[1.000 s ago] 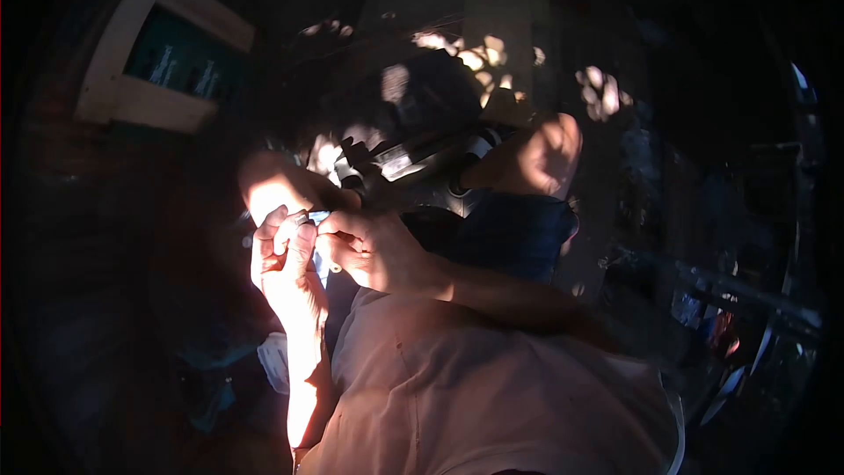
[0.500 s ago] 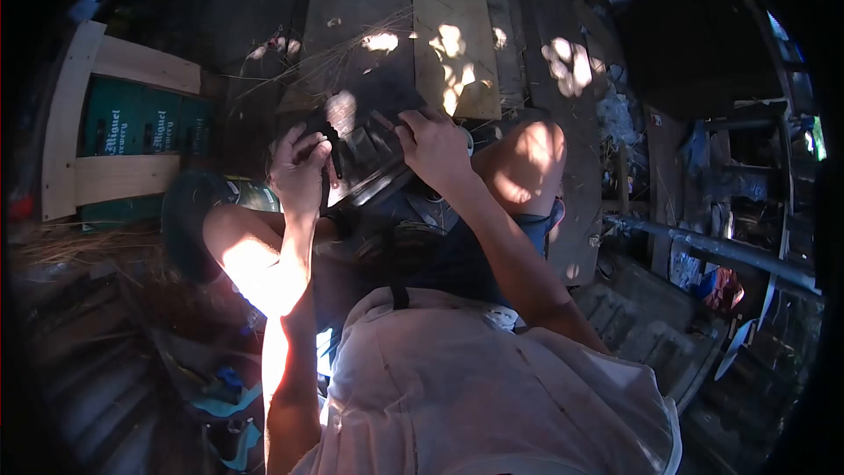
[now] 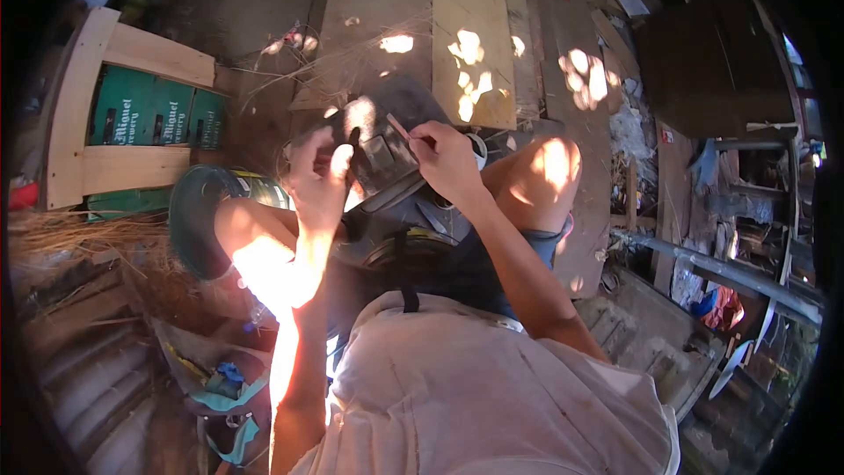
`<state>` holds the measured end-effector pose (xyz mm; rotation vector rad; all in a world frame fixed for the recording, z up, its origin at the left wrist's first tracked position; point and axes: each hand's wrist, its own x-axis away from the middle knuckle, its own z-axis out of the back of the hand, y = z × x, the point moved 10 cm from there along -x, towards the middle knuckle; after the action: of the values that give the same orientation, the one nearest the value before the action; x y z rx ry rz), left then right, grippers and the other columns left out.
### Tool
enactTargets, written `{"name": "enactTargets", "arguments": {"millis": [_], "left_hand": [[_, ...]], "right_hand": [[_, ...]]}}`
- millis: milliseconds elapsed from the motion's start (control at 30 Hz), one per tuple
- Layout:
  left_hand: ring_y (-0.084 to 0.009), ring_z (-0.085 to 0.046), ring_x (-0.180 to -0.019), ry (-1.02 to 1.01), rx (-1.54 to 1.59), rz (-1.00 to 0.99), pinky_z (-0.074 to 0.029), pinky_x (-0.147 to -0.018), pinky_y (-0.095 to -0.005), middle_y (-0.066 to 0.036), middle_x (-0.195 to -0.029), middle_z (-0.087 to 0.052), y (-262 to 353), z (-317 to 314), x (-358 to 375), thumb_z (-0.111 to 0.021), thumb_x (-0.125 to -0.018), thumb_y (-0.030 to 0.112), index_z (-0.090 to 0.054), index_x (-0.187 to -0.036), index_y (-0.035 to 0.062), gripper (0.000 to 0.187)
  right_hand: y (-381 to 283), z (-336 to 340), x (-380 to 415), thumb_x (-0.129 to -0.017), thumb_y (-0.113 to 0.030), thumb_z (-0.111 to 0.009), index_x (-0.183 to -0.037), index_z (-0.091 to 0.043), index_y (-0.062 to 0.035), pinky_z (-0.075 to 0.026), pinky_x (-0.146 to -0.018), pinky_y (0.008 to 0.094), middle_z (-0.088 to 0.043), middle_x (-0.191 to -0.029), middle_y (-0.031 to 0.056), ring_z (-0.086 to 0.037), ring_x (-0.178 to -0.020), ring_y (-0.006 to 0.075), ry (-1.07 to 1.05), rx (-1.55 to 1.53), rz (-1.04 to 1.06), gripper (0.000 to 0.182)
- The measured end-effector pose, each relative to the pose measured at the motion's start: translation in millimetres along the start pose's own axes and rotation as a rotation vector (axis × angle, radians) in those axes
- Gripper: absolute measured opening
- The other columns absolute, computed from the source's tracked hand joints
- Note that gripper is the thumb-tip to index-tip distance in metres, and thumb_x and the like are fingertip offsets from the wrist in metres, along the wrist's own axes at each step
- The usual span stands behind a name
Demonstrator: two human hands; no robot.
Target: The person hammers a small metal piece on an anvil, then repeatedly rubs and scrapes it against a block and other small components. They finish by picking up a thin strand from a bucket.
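My left hand (image 3: 318, 178) is smeared by motion, its fingers curled close to the thumb around a narrow dark strip (image 3: 354, 142). What kind of strip it is cannot be made out. My right hand (image 3: 447, 157) pinches a thin, flat, pale brownish stick (image 3: 397, 126) that points up and left. Below and between both hands lies a black, box-like plastic piece (image 3: 380, 163) with a recessed panel, in front of my crossed legs. Sunlight spots fall on it.
Wooden planks (image 3: 470, 0) form the floor ahead, with dry twigs on them. At left stand green crates (image 3: 123, 114) behind a pale wooden frame (image 3: 70, 123). A round green container (image 3: 195, 220) is by my left knee. A metal pipe (image 3: 721, 268) and clutter lie at right.
The view has brightened and shifted slightly. My left hand has turned, and its dark strip shows less. My right hand still pinches the stick, which is now more visible.
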<state>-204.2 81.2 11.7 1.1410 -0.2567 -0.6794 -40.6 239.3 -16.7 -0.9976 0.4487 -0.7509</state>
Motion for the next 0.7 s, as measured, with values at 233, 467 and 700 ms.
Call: {"name": "enactTargets", "arguments": {"millis": [233, 467, 700], "left_hand": [[-0.0076, -0.056, -0.077, -0.160, 0.634, 0.104, -0.045, -0.075, -0.0240, -0.001, -0.090, -0.065, 101.4, 25.8, 45.0, -0.068, -0.093, 0.009, -0.068, -0.099, -0.0001, 0.011], [-0.0094, -0.062, -0.077, 0.142, 0.872, 0.070, -0.048, -0.069, -0.0212, -0.006, -0.091, -0.071, 113.4, 101.9, 100.6, -0.070, -0.087, -0.007, -0.070, -0.108, -0.0007, 0.021], [-0.0163, -0.061, -0.068, 0.249, 0.954, -0.063, -0.051, -0.063, -0.0300, -0.011, -0.078, -0.066, 124.5, 159.6, 135.7, -0.058, -0.100, 0.013, -0.063, -0.086, -0.0056, 0.024]], "right_hand": [[-109.6, -13.9, 60.5, -0.093, -0.002, -0.065, -0.100, -0.068, 0.0018, -0.041, -0.065, 0.0195, -0.064, -0.087, -0.0025, -0.053, -0.077, 0.0025, -0.338, -0.979, -0.099, 0.008], [-180.5, -32.9, 110.4, -0.094, -0.001, -0.066, -0.102, -0.066, 0.0031, -0.046, -0.061, 0.0185, -0.066, -0.088, 0.0006, -0.056, -0.073, 0.0023, -0.442, -0.960, -0.025, 0.009], [-220.0, -73.1, 150.8, -0.095, -0.006, -0.066, -0.102, -0.066, 0.0007, -0.044, -0.059, 0.0191, -0.064, -0.083, -0.0001, -0.055, -0.073, 0.0023, -0.624, -0.926, 0.039, 0.009]]}}
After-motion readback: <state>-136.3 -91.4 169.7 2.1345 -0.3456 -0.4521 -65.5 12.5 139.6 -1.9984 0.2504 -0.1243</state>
